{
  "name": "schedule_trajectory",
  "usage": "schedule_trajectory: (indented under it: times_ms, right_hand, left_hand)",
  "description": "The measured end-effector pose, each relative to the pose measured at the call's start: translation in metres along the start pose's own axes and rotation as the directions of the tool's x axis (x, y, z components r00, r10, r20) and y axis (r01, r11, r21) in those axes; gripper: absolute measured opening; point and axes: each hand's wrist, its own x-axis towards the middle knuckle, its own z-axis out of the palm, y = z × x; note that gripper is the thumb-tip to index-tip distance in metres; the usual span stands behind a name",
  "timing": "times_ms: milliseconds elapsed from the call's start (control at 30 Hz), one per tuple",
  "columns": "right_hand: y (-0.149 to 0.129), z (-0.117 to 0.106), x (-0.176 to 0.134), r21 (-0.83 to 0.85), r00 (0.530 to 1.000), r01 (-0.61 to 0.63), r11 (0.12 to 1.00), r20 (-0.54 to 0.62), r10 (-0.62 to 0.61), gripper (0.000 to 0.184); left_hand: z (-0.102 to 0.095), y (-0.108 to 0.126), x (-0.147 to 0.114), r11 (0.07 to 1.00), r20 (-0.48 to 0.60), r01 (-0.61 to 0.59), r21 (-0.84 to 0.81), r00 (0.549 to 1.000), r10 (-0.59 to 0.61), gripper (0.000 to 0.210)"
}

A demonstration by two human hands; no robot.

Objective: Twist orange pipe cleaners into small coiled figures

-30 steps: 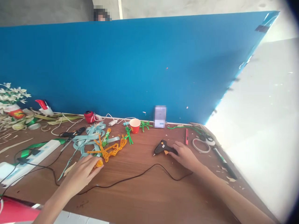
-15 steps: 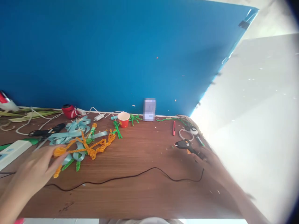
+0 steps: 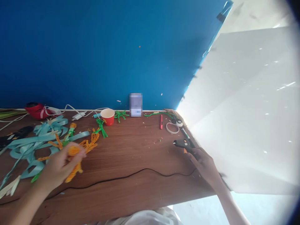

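Observation:
My left hand (image 3: 57, 168) is closed, thumb and fingers pinching the round coiled part of an orange pipe-cleaner piece (image 3: 75, 151). Orange strands hang below the fingers, and more twisted orange ones lie just behind. At the right side of the table, my right hand (image 3: 206, 164) is wrapped round the handle of a black hot glue gun (image 3: 183, 143). The gun's nozzle points left and its orange trigger shows; part of the handle is hidden by the fingers. A black cord (image 3: 131, 173) runs from near the gun leftward across the table.
Light blue ribbon (image 3: 41, 139) lies tangled at the left. Behind it stands a red paper cup (image 3: 108, 119) among green pipe-cleaner pieces (image 3: 101, 127). A red cutter (image 3: 161, 122), a roll of clear tape (image 3: 172, 128) and a pen (image 3: 185, 133) lie near the right edge. A pixelated upright panel (image 3: 136, 105) leans at the wall.
My left hand has moved right with the orange piece, away from the ribbon. My right hand still holds the glue gun. The view has turned to the right.

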Motion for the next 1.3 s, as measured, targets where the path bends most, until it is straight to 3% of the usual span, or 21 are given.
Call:
schedule_trajectory:
  times_ms: [33, 100, 167, 267, 533, 600, 800, 1000, 1200, 1300]
  right_hand:
    - [0.005, 0.001, -0.002, -0.032, 1.0, 0.007, 0.999, 0.008, -0.007, 0.04]
    - [0.012, 0.003, -0.003, -0.082, 0.999, 0.027, 0.996, 0.032, -0.024, 0.04]
    - [0.016, 0.005, 0.0, -0.109, 0.999, 0.028, 0.994, 0.041, -0.024, 0.04]
    - [0.013, 0.009, 0.009, -0.117, 1.0, 0.009, 0.993, 0.021, -0.006, 0.042]
    - [0.0, 0.023, 0.031, -0.032, 1.0, 0.007, 0.999, 0.001, -0.007, 0.042]
    - [-0.001, 0.026, 0.031, -0.057, 1.0, 0.018, 0.998, -0.014, -0.018, 0.042]
    - [0.006, 0.028, 0.027, -0.13, 0.998, 0.012, 0.991, -0.058, -0.02, 0.042]
    - [0.009, 0.026, 0.029, -0.153, 0.997, -0.01, 0.988, -0.074, -0.001, 0.039]
    - [-0.011, 0.028, 0.026, -0.258, 0.998, -0.066, 0.964, -0.039, 0.058, 0.034]
    - [-0.02, 0.031, 0.021, -0.328, 0.996, -0.081, 0.941, 0.005, 0.088, 0.041]
  left_hand:
    - [0.01, 0.01, 0.007, 0.998, 0.082, 0.01, -0.06, 0.997, -0.006, 0.026]
    - [0.026, 0.026, 0.021, 0.999, 0.172, -0.046, -0.029, 0.984, 0.05, 0.03]
    - [0.038, 0.034, 0.036, 0.975, 0.205, -0.21, 0.069, 0.96, 0.192, 0.029]
    - [0.057, 0.041, 0.054, 0.89, 0.284, -0.436, 0.136, 0.878, 0.386, 0.022]
    - [0.112, 0.058, 0.074, 0.783, 0.343, -0.614, 0.101, 0.76, 0.552, 0.024]
    - [0.118, 0.056, 0.075, 0.788, 0.321, -0.611, 0.077, 0.763, 0.561, 0.026]
    - [0.119, 0.048, 0.075, 0.873, 0.227, -0.487, -0.008, 0.85, 0.476, 0.028]
    - [0.118, 0.047, 0.075, 0.894, 0.241, -0.449, -0.014, 0.866, 0.439, 0.029]
    - [0.119, 0.046, 0.076, 0.9, 0.238, -0.436, -0.025, 0.872, 0.428, 0.029]
    - [0.119, 0.045, 0.075, 0.903, 0.234, -0.428, -0.04, 0.875, 0.425, 0.03]
